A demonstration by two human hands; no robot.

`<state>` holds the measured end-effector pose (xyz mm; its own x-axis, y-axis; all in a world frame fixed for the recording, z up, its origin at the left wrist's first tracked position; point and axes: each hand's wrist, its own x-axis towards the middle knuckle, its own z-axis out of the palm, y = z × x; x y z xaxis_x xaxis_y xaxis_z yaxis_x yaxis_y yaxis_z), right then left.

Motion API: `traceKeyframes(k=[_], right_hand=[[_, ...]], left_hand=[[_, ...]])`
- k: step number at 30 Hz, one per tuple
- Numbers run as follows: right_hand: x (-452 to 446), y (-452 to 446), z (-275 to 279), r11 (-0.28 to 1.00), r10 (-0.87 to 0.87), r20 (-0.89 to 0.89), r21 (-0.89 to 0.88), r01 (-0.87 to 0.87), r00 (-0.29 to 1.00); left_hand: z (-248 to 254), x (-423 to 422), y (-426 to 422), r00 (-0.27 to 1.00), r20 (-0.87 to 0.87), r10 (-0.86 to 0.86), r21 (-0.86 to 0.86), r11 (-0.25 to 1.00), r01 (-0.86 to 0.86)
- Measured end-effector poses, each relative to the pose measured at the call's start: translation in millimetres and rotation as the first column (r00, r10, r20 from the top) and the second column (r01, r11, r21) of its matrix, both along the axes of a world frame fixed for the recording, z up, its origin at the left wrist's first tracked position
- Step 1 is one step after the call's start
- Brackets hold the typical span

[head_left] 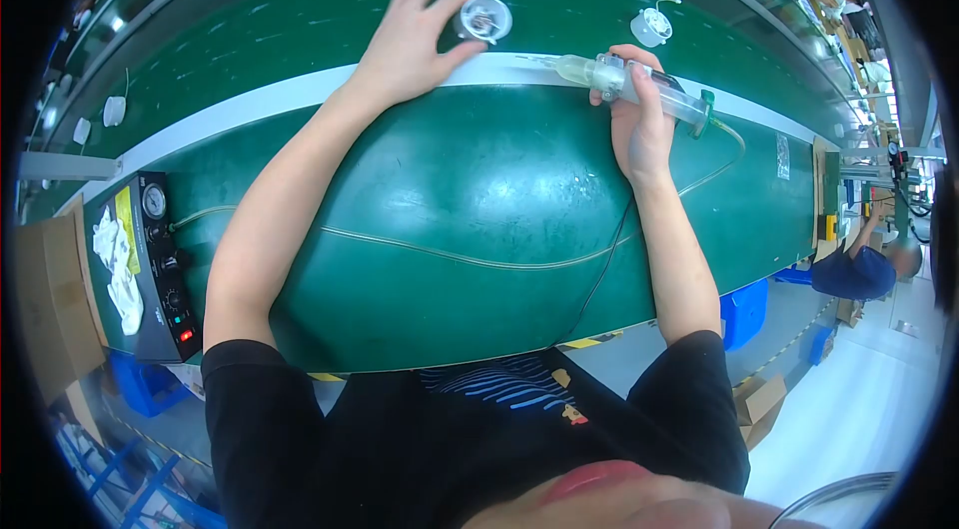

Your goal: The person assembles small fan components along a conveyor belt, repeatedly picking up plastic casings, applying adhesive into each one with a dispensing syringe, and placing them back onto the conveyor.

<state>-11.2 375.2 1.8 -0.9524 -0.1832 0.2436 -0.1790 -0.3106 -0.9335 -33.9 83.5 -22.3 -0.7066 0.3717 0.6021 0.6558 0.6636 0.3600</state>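
White round part point(484, 20) at tip of left grip point(422, 37)

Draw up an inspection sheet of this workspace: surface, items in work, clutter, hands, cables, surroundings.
Surface: green tabletop with glare; white strip along its far side.
Items in work: white round part and syringe, both held; another white round part beyond the strip.
Clutter: crumpled white cloth by the black control box, whose red switch is lit.
Hands: left hand grips the round part; right hand grips the syringe, tip towards the left hand.
Cables: clear hose crosses under both forearms; black cord reaches the near edge.
Surroundings: person in dark blue off to the right; blue bin below the table.
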Motion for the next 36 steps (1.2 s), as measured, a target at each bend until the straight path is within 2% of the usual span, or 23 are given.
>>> traceKeyframes(k=[3,4,7,8,11,12,14,15,17,18,20,22,26,29,34,36], right_hand=[[-2,2,0,1.000,-0.027,0.086,-0.012,0.028,0.996],[-2,1,-1,0.999,-0.024,0.076,-0.019,0.026,0.997],[-1,1,-1,0.999,0.006,0.102,0.036,-0.010,0.995],[-1,0,-2,0.999,0.007,0.090,0.032,-0.010,0.996],[-1,0,-2,0.999,0.020,0.111,0.033,-0.024,0.994],[0,0,-2,0.999,0.027,0.099,0.023,-0.030,0.995],[-2,3,-3,0.999,0.025,0.101,0.035,-0.029,0.995],[-2,3,-4,0.999,0.031,0.107,0.039,-0.035,0.994],[-2,-1,-4,0.998,0.046,0.104,0.028,-0.049,0.994],[-2,0,-1,0.998,0.034,0.105,0.045,-0.039,0.994],[-2,5,-2,0.998,0.041,0.101,0.045,-0.046,0.994],[-3,10,-7,0.998,0.054,0.073,0.040,-0.057,0.996],[-6,14,-16,0.998,-0.012,0.095,0.056,0.007,0.995],[-12,21,-17,0.998,0.035,0.097,0.054,-0.040,0.995],[-11,23,-15,0.996,-0.007,0.082,0.085,0.000,0.997],[-12,18,-14,0.996,0.007,0.082,0.090,-0.014,0.997]], left_hand=[[-9,-8,-5,0.910,0.068,0.409,0.087,0.906,-0.413],[-5,-9,-6,0.910,0.056,0.411,0.086,0.906,-0.415],[10,-1,1,0.870,-0.215,0.444,0.124,0.896,-0.426],[13,2,1,0.867,-0.227,0.443,0.126,0.896,-0.425],[13,6,4,0.914,-0.127,0.385,0.110,0.921,-0.373],[13,4,3,0.910,-0.142,0.389,0.105,0.920,-0.377],[15,1,-1,0.986,-0.007,0.168,0.162,0.973,-0.165],[18,2,0,0.982,-0.016,0.187,0.142,0.973,-0.183],[23,8,4,0.992,-0.092,0.088,-0.036,0.995,-0.092],[22,8,4,0.990,-0.096,0.106,-0.053,0.992,-0.111],[20,5,3,0.999,0.035,-0.029,0.032,0.999,0.028],[17,4,5,0.997,0.067,-0.036,0.008,0.999,0.036],[4,-1,6,0.997,0.018,-0.071,-0.013,0.997,0.072],[1,-3,8,1.000,0.021,-0.016,-0.085,0.996,0.018],[2,-2,10,0.998,0.026,-0.058,-0.044,0.997,0.059],[2,2,11,0.998,0.057,-0.016,-0.046,0.999,0.019]])
